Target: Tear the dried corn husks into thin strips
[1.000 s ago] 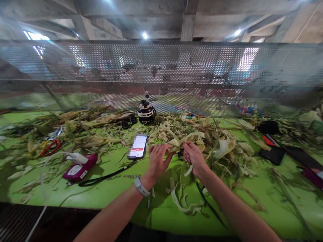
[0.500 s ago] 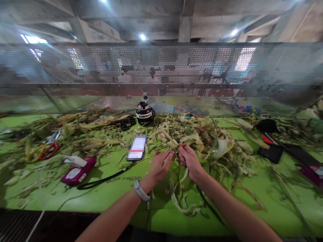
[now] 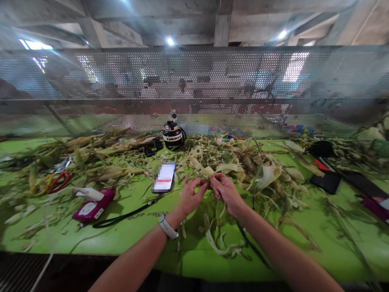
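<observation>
In the head view my left hand (image 3: 192, 196) and my right hand (image 3: 226, 191) meet over the middle of the green table. Both are closed, thumb against fingers, their tips almost touching. A narrow strip of corn husk (image 3: 224, 210) hangs from my right hand. My left hand pinches at the same husk, though the piece between the fingertips is mostly hidden. Under the hands lies a curled pale husk strip (image 3: 217, 245). Just beyond them spreads a heap of dry corn husks (image 3: 234, 162). A watch (image 3: 168, 227) is on my left wrist.
Left of my hands lie a lit phone (image 3: 164, 177), a magenta power bank (image 3: 94, 206) with a black strap, and red-handled scissors (image 3: 60, 182). A black jug (image 3: 173, 136) stands by the perforated metal screen (image 3: 194, 77). At right lie dark flat devices (image 3: 326, 182).
My left hand has drawn slightly left, its index finger lifting and bending. My right hand has moved a little left. The strip still hangs from it.
</observation>
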Tool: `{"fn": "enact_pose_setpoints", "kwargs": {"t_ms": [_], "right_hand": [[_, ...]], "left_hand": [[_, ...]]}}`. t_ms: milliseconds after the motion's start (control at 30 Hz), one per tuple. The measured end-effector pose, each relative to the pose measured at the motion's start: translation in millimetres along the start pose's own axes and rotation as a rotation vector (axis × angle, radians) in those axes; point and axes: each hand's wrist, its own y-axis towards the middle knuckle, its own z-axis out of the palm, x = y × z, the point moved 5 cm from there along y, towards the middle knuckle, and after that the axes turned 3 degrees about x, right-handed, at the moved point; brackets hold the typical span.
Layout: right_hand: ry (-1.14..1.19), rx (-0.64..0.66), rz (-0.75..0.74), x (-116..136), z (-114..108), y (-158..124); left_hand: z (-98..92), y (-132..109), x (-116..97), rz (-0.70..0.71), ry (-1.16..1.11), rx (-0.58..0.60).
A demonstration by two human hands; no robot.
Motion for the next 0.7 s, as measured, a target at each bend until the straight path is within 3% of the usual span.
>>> {"fn": "enact_pose_setpoints", "kwargs": {"t_ms": [233, 367, 600, 700], "right_hand": [[-0.065, -0.071, 0.027, -0.2, -4.8, 0.6], [-0.085, -0.1, 0.052, -1.0, -9.3, 0.5], [-0.12, 0.081, 0.112, 0.5, -0.4, -2.6], [-0.123, 0.16, 0.148, -0.7, 3.5, -3.9]], "left_hand": [[0.5, 1.6, -5.2, 0.043, 0.007, 0.132], [1.8, 1.1, -5.2, 0.057, -0.04, 0.284], [-2.9, 1.0, -2.1, 0.033, -0.237, 0.333], [0.1, 1.0, -3.9, 0.073, -0.268, 0.431]]}}
